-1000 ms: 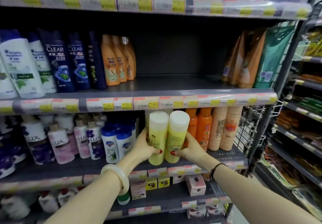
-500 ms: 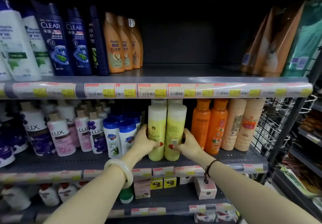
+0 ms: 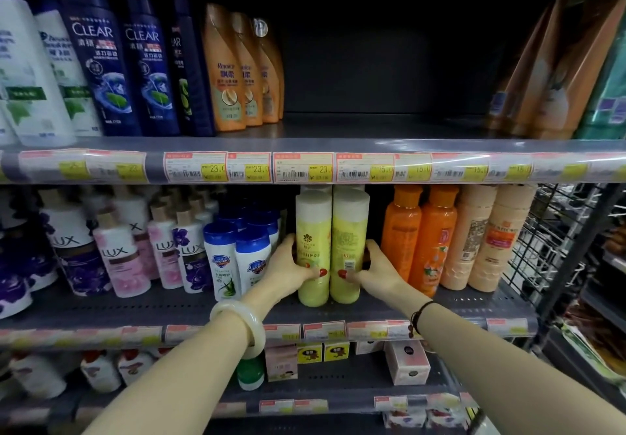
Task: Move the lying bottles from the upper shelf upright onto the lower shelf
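Note:
Two yellow-green bottles with white caps stand upright side by side on the lower shelf [image 3: 467, 302]. My left hand [image 3: 288, 265] wraps around the left yellow bottle [image 3: 313, 245] from its left side. My right hand [image 3: 376, 270] grips the right yellow bottle [image 3: 349, 241] from its right side. Both bottle bases rest on the shelf board. More yellow bottles stand behind them, mostly hidden. The upper shelf [image 3: 372, 126] has a dark bare stretch in its middle with no lying bottles in sight.
Blue-capped white bottles [image 3: 233, 258] stand just left of my left hand, orange bottles [image 3: 416, 238] just right of my right hand. LUX bottles [image 3: 118, 251] fill the lower left. Dark blue CLEAR bottles [image 3: 98, 58] and orange bottles [image 3: 227, 68] stand on the upper shelf; refill pouches [image 3: 555, 72] lean at its right.
Both hands have carried the two yellow bottles down and back under the upper shelf edge and set them on the lower shelf. The camera has tilted down and closer.

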Available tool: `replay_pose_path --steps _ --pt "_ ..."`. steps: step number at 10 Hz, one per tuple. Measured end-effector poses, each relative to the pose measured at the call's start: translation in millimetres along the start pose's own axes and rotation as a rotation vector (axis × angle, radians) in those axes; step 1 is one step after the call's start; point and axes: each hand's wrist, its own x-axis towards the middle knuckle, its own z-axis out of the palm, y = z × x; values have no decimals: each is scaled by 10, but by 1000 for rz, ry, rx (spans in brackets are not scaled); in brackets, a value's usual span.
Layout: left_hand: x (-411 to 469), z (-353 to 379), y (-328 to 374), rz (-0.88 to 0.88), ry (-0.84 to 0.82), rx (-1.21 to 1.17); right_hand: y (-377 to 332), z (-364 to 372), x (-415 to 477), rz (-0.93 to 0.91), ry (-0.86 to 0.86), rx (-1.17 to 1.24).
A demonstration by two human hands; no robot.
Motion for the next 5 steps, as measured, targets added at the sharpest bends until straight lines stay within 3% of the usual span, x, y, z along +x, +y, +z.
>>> replay_pose_path --steps 2,4,5 --pt "-27 -6 2 -16 -17 42 -36 -18 -41 39 -17 -34" --pt "-94 -99 88 -116 -135 232 -199 -35 -150 184 -53 -176" --pt "-210 -196 182 -219 -257 338 -367 -107 -360 273 -163 -290"
